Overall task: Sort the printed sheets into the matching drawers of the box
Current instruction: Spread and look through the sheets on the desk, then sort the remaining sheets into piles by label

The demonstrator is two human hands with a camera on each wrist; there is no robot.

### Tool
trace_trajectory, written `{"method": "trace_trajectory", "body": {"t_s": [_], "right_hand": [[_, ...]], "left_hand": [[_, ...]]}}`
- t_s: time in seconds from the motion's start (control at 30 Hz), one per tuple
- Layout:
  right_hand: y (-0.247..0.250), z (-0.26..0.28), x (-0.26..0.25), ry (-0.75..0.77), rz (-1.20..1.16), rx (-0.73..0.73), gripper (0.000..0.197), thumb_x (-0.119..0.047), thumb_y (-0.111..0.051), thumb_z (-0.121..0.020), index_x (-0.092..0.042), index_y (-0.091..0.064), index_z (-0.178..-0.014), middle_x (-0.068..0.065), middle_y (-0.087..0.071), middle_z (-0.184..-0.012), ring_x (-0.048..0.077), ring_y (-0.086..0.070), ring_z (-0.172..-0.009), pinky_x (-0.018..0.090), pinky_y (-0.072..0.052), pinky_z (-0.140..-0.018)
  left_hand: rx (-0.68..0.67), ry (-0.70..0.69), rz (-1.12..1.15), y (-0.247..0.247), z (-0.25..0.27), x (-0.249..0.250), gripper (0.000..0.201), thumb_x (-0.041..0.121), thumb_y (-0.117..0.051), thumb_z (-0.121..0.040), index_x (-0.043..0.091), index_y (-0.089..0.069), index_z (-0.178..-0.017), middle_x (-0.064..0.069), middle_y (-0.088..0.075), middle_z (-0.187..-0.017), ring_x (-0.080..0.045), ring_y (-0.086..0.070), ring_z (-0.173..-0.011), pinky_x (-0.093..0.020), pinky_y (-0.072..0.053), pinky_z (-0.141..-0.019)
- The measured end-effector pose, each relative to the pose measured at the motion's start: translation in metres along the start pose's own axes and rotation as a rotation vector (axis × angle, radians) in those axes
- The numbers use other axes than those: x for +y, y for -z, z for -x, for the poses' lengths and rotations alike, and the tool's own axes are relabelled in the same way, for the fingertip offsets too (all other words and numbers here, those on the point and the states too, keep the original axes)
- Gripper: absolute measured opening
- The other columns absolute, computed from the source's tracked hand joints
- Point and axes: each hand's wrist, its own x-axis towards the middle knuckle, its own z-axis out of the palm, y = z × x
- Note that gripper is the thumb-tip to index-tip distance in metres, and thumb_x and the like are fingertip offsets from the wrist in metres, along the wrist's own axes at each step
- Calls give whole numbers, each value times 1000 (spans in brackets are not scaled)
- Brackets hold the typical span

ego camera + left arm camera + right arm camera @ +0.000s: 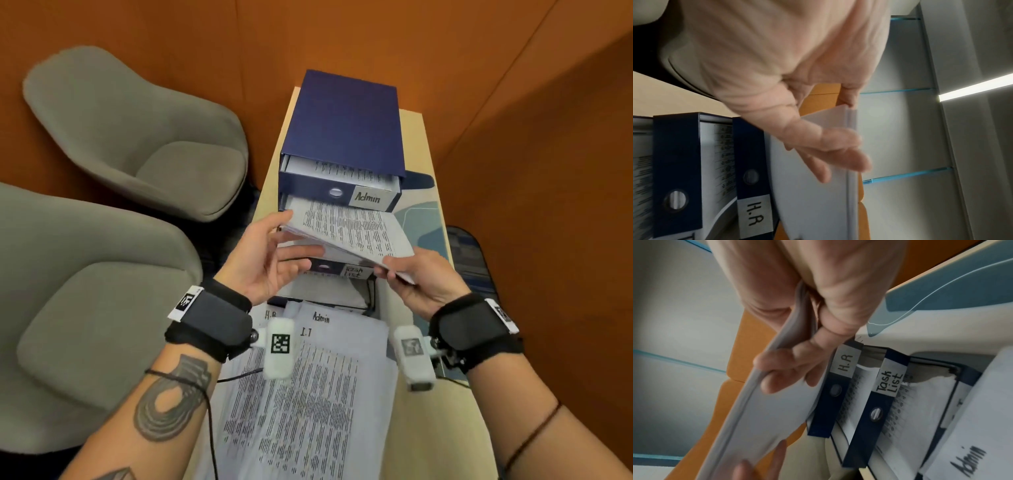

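A dark blue drawer box (pixel 342 130) stands at the far end of the table (pixel 455 445). Its top drawer, labelled Admin (pixel 366 198), is pulled out with printed sheets inside. The H.R drawer (pixel 845 365) and the Task List drawer (pixel 888 381) below it are also pulled out and hold paper. Both hands hold a thin bundle of printed sheets (pixel 349 233) in front of the box. My left hand (pixel 284 240) has its thumb on the left edge and its fingers (pixel 838 154) underneath. My right hand (pixel 407 274) pinches the near right corner. A loose pile of sheets (pixel 308 394) lies nearer me.
Two grey chairs (pixel 137 137) (pixel 85 291) stand close on the left of the narrow table. Orange walls enclose the back and right. A blue-patterned mat (pixel 424 219) lies right of the box. A black cable (pixel 212 411) hangs from my left forearm.
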Motion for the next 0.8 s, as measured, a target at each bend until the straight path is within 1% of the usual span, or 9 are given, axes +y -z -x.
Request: {"method": "trace_trajectory", "body": {"t_s": [0.07, 0.13, 0.23, 0.37, 0.47, 0.53, 0.63, 0.7, 0.8], "right_hand": [[-8, -16, -7, 1, -1, 4, 45, 14, -46, -99, -1, -52, -141, 19, -71, -114, 19, -74, -67, 15, -55, -51], [-15, -31, -9, -4, 9, 22, 46, 14, -46, -100, -3, -51, -142, 20, -70, -119, 20, -75, -69, 15, -55, -52], [-18, -47, -5, -11, -21, 86, 37, 9, -52, -99, 7, -53, -136, 25, -70, -116, 23, -75, -71, 18, -57, -55], [-21, -51, -1, 6, -86, 154, 26, 8, -49, -99, 13, -57, -122, 29, -73, -108, 22, -70, -70, 20, -56, -57], [-21, -42, 5, 12, -32, 171, 17, 5, -50, -99, 7, -60, -112, 24, -72, -102, 23, -67, -69, 23, -56, -56], [-13, -35, 11, 10, 84, 138, 15, 1, -55, -99, 2, -62, -112, 21, -74, -98, 24, -69, -73, 31, -60, -68], [11, -25, 23, -27, 245, 42, 18, -5, -62, -99, -2, -66, -116, 17, -75, -95, 24, -70, -74, 34, -59, -73], [34, -21, 33, -53, 271, 28, 18, -4, -62, -99, -1, -67, -116, 19, -75, -95, 25, -69, -74, 35, -59, -74], [70, -17, 53, -79, 265, 75, 17, -3, -61, -99, 0, -67, -115, 20, -75, -95, 26, -70, -77, 34, -58, -73]], "left_hand": [[74, -26, -74, -4, -2, -3, 33, 32, -60, -102, 5, -64, -122, -22, -77, -108, -19, -68, -50, -20, -54, -42], [168, -71, -142, -11, -11, -6, 21, 21, -54, -106, 6, -58, -120, -17, -80, -96, -18, -69, -51, -20, -54, -43], [245, -139, -154, -18, -35, -5, 10, 11, -43, -108, 6, -51, -110, -11, -79, -79, -18, -73, -56, -20, -55, -44], [264, -167, -143, -20, -74, 4, 18, 10, -37, -109, 9, -50, -98, -7, -78, -73, -18, -76, -62, -21, -56, -46], [273, -151, -139, -24, -102, 7, 24, 11, -34, -109, -1, -55, -108, -4, -78, -72, -17, -76, -67, -21, -55, -51], [277, -166, -103, -28, -118, 9, 27, 12, -35, -111, -3, -53, -123, -8, -77, -80, -19, -76, -71, -19, -55, -46], [281, -187, -18, -33, -134, 14, 36, 12, -40, -111, -2, -44, -144, -19, -75, -112, -24, -78, -78, -18, -54, -46], [251, -166, -9, -37, -136, 13, 39, 6, -40, -110, -2, -40, -148, -24, -67, -128, -31, -77, -88, -26, -63, -58], [194, -145, -10, -40, -126, 11, 37, 3, -36, -109, -2, -39, -145, -25, -69, -124, -34, -78, -93, -37, -66, -78]]}}
